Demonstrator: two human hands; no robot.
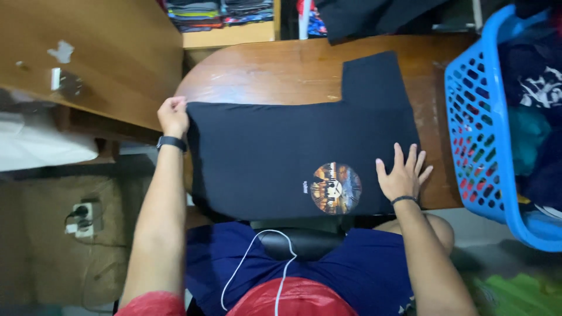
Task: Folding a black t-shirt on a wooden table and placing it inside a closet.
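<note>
Left hand (173, 115) is clenched on the far-left corner of the black T-shirt (275, 152), fingers curled over the cloth edge right at the rim of the wooden table (275, 70). A dark band sits on that wrist, and the arm runs straight out from the near side, almost fully stretched. Right hand (403, 174) is released and flat, fingers spread, palm pressing the shirt down near its right edge; a thin dark bracelet circles that wrist, and the forearm comes in at a slight angle from the near right.

The shirt lies spread across the rounded table, its near edge hanging over the table's near rim, with 1 sleeve sticking out toward the far right. A round print (335, 188) in orange and brown tones sits on the near part of the cloth, just left of the flat hand, with a small pale mark beside it.

Further out: a blue plastic laundry basket (475, 117) with a lattice wall stands at the right, heaped with dark and teal clothes. Folded clothes (216, 13) are stacked on a shelf at the far side. A white power strip (82, 217) lies on the floor at the left.
</note>
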